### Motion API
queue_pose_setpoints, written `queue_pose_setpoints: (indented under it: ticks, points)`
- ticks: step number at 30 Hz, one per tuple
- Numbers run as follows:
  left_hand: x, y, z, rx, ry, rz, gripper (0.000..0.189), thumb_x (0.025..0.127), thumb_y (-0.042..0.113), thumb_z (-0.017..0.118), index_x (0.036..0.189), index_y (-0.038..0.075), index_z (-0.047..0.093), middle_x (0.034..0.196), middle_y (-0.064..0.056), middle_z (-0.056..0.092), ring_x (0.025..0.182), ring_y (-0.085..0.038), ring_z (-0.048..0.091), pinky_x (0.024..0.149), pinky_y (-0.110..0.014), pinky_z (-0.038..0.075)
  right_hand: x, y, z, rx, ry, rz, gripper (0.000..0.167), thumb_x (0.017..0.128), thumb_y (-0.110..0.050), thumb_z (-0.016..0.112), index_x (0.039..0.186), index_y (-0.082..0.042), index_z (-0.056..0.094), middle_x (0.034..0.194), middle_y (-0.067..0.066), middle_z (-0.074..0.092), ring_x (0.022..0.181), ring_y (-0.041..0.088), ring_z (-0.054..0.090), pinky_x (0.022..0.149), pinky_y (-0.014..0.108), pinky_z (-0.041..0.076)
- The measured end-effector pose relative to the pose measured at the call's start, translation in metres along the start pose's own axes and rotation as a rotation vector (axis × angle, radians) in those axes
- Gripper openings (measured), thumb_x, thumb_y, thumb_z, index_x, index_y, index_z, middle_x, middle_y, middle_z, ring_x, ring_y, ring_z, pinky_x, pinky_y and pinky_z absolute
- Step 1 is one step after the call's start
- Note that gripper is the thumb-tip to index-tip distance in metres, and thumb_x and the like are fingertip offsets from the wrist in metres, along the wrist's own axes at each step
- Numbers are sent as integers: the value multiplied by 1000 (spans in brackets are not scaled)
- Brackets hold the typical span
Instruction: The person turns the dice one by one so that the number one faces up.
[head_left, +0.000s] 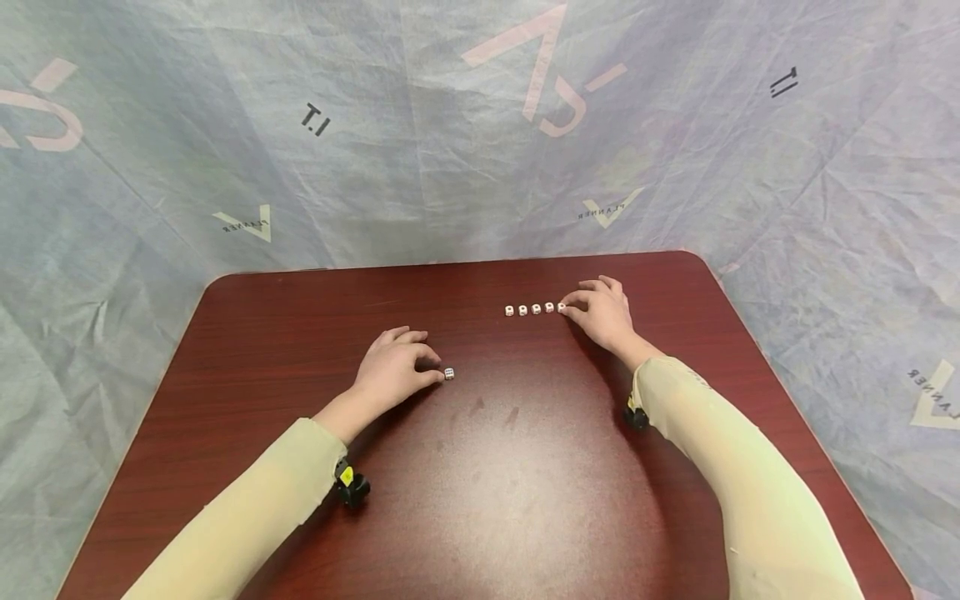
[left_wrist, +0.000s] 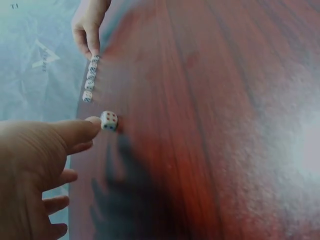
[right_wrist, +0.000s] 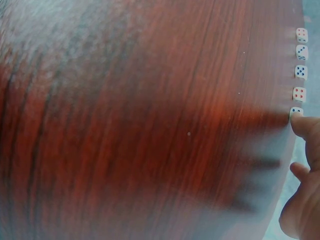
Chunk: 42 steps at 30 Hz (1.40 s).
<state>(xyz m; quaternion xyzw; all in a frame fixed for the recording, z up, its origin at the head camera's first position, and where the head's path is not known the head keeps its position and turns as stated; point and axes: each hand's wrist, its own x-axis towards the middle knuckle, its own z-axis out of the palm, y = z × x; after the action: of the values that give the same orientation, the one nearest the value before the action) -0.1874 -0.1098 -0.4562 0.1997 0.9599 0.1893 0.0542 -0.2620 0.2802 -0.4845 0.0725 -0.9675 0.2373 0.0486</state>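
Observation:
In the head view my left hand [head_left: 397, 367] is over the middle-left of the table, thumb and forefinger at a white die [head_left: 449, 374] with its six face up. The left wrist view shows the fingertips right against this die [left_wrist: 109, 120], while the other fingers spread apart. Farther back, my right hand [head_left: 602, 312] pinches the rightmost die [head_left: 562, 308] of a straight row of several white dice [head_left: 522, 310]. Its thumb covers part of that die [right_wrist: 295, 112] in the right wrist view. Red and blue pips show on the row's upper faces [right_wrist: 299, 94].
The dark red wooden table [head_left: 510, 483] has rounded far corners, and its back edge runs just behind the row. Grey printed cloth [head_left: 420, 167] hangs behind and at both sides. Dark camera mounts [head_left: 351, 486] sit on both wrists, below pale yellow sleeves [head_left: 262, 500].

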Motion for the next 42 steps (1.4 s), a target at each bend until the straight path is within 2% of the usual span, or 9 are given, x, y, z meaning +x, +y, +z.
queue_pose_setpoints:
  ticks: [6, 12, 21, 42]
  points:
    - [2, 9, 2, 69, -35, 21, 20, 89, 46, 79, 102, 30, 80, 147, -8, 57, 147, -35, 35, 124, -52, 20, 0, -2, -1, 1, -7, 4, 17, 96, -30, 74, 107, -18, 80, 146, 19, 52, 148, 44, 21, 114, 66, 20]
    - [3, 14, 6, 117, -21, 33, 15, 90, 44, 79, 96, 30, 78, 149, -8, 55, 147, -36, 34, 124, -55, 19, -1, -3, -2, -5, -3, 6, 17, 95, -30, 75, 106, -18, 80, 146, 18, 53, 148, 43, 21, 115, 65, 20]
    - [4, 21, 2, 144, -20, 49, 11, 92, 39, 78, 94, 29, 77, 149, -9, 55, 147, -37, 34, 124, -55, 18, -1, -2, -2, 0, -2, 6, 16, 96, -30, 74, 106, -18, 80, 146, 18, 53, 148, 44, 21, 115, 66, 20]
    - [6, 20, 5, 173, -29, 38, 10, 93, 39, 77, 91, 29, 77, 146, -7, 58, 146, -36, 37, 124, -54, 19, -1, -3, -1, 2, 2, 2, 17, 96, -28, 75, 106, -17, 80, 145, 20, 53, 147, 46, 22, 113, 67, 21]
